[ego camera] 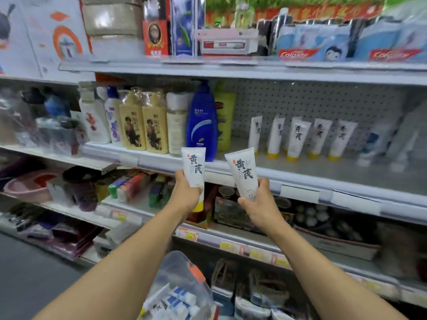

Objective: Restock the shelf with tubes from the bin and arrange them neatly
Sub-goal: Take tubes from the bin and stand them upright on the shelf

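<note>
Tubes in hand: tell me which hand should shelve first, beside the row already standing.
Right. The right hand holds its tube nearer the standing row of tubes on the shelf. The left hand holds its tube before the blue bottle, farther off.

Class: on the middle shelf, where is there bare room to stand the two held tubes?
Bare shelf lies between the green bottle and the row of white tubes, and in front of that row. Left of the blue bottle, bottles crowd the shelf.

Both bare forearms reach forward and up. Left hand (186,195) — fingers curled in a grip. Right hand (258,204) — same, thumb up, wrist slightly bent.
</note>
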{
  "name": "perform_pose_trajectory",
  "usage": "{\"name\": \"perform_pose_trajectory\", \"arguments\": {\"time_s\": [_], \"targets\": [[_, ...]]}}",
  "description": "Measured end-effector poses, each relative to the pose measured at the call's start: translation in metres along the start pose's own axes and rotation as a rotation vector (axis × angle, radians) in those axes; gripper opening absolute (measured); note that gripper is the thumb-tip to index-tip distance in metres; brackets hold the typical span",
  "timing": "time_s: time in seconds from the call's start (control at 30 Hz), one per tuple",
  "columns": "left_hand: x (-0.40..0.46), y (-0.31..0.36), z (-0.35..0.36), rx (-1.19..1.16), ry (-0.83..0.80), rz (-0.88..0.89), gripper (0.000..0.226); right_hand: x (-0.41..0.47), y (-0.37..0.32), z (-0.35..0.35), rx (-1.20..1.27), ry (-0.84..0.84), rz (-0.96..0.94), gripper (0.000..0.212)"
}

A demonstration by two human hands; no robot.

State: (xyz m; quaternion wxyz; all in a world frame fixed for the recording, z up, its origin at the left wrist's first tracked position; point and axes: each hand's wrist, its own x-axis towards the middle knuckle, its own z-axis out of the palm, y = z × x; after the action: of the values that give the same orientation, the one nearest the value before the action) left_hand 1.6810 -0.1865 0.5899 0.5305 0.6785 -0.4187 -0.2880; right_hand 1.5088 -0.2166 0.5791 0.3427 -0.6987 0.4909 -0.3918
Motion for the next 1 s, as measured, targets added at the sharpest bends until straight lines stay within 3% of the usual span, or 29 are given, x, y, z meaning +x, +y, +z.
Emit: {"name": "perform_pose_trajectory", "arguments": {"time_s": [0.2,0.53,0.7,0.87,1.0], "targets": [[0.006,0.043,0.072,0.007,-0.12,0.104,0.034,0.016,0.02,-0.076,0.021,0.116,0.067,0.046],[0.043,0.105,0.205,-0.033,-0.232,0.204,0.038,0.088,0.071,-0.19,0.056,0.286,0.087,0.045],[0.068,0.121,0.274,0.016,-0.258,0.235,0.049,0.141,0.11,-0.233,0.105,0.356,0.148,0.03],[0.092,0.135,0.337,0.16,-0.261,0.192,0.069,0.194,0.15,-0.254,0.109,0.334,0.179,0.062],[0.115,0.14,0.372,0.261,-0.233,0.258,0.085,0.22,0.168,-0.263,0.093,0.319,0.196,0.045]]}}
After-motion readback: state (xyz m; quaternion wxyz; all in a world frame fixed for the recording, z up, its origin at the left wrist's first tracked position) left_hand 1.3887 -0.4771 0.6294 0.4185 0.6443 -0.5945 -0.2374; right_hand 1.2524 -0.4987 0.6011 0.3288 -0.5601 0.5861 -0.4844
